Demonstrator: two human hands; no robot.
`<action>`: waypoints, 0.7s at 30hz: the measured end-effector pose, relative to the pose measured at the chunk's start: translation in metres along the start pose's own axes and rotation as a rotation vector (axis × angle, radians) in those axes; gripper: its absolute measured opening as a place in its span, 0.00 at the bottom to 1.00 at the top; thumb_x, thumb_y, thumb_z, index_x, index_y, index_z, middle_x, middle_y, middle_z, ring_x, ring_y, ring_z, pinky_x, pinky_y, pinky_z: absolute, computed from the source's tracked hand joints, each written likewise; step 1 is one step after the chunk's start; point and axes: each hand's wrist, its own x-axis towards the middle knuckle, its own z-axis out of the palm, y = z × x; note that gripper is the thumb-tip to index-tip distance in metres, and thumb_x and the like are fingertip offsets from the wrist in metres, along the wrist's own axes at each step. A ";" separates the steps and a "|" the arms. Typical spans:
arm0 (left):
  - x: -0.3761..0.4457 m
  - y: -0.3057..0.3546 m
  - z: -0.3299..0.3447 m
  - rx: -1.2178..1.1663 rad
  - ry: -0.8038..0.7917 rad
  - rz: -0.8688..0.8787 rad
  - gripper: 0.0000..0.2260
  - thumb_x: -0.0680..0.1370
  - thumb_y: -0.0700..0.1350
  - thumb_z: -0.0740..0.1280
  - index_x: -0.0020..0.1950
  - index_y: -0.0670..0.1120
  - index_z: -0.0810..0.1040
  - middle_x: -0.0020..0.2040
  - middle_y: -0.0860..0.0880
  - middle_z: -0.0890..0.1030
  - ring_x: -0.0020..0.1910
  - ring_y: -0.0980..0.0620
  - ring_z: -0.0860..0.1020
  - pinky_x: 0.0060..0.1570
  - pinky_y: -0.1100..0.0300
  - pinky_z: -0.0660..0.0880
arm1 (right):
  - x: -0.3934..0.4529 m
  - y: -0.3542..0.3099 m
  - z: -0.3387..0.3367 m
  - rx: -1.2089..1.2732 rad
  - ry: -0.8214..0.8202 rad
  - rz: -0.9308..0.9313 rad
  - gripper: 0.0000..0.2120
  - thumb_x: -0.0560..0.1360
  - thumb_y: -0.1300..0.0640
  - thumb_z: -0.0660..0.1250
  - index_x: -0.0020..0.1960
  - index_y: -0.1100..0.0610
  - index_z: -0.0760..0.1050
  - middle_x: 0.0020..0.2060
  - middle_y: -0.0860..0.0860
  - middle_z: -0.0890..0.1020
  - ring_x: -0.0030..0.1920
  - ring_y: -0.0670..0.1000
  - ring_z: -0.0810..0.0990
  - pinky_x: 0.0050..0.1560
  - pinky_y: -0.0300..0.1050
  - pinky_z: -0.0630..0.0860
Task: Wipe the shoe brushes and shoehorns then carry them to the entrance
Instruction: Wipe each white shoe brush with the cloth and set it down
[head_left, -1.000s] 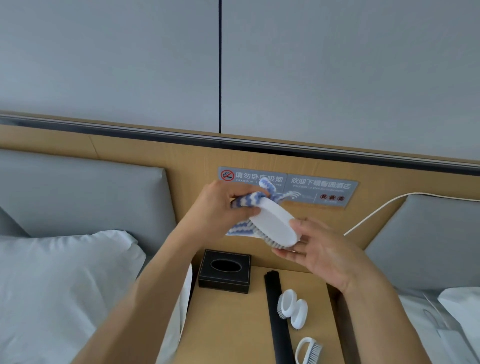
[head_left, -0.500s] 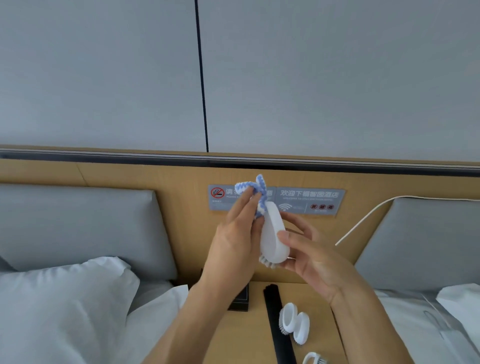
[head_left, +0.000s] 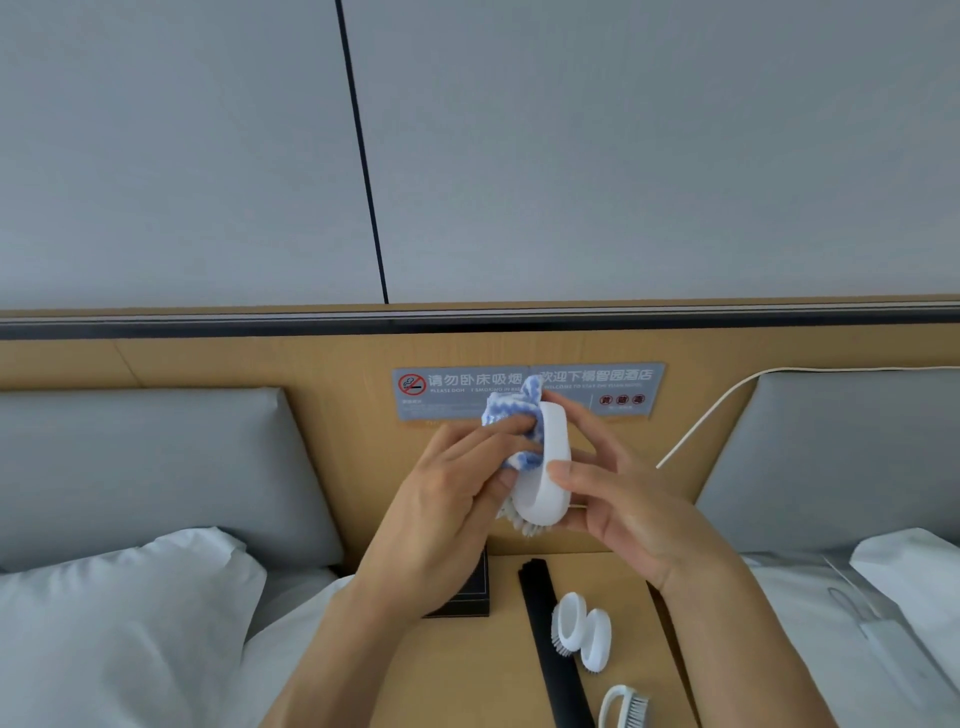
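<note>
My right hand (head_left: 631, 506) grips a white oval shoe brush (head_left: 545, 478) upright in front of the headboard, bristles pointing down. My left hand (head_left: 449, 499) presses a blue-and-white cloth (head_left: 511, 415) against the brush's upper left side. On the wooden nightstand (head_left: 457, 675) below lie a long black shoehorn (head_left: 553, 649), two small white round brushes (head_left: 582, 629) side by side, and a white handled brush (head_left: 626, 706) at the bottom edge.
A black tissue box (head_left: 470, 597) sits partly hidden behind my left wrist. White pillows (head_left: 114, 623) lie on the beds at both sides. A grey sign (head_left: 597, 389) is fixed to the wooden headboard, and a white cable (head_left: 701, 421) runs to the right.
The brush has turned from lying tilted to standing upright in my right hand. My left hand with the cloth has slid along its upper side. The view has shifted slightly.
</note>
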 end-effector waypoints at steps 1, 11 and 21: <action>-0.001 0.000 0.000 0.000 -0.010 0.017 0.13 0.84 0.47 0.57 0.63 0.51 0.78 0.66 0.63 0.75 0.65 0.52 0.70 0.61 0.58 0.71 | 0.000 0.000 -0.001 -0.004 0.007 -0.001 0.35 0.65 0.55 0.78 0.69 0.40 0.73 0.60 0.57 0.83 0.57 0.61 0.84 0.50 0.55 0.82; -0.009 -0.006 -0.003 -0.333 -0.109 -0.043 0.13 0.81 0.44 0.57 0.56 0.52 0.80 0.60 0.52 0.80 0.67 0.43 0.70 0.63 0.48 0.69 | -0.001 -0.002 -0.012 -0.081 0.038 0.002 0.33 0.65 0.53 0.78 0.68 0.41 0.74 0.60 0.57 0.83 0.59 0.62 0.83 0.55 0.61 0.82; -0.009 -0.015 0.007 -0.295 -0.001 -0.117 0.07 0.80 0.47 0.60 0.51 0.53 0.77 0.67 0.60 0.75 0.68 0.49 0.71 0.58 0.58 0.70 | 0.003 -0.003 -0.006 -0.078 0.023 0.037 0.33 0.66 0.52 0.77 0.70 0.42 0.73 0.59 0.59 0.83 0.59 0.61 0.83 0.57 0.60 0.81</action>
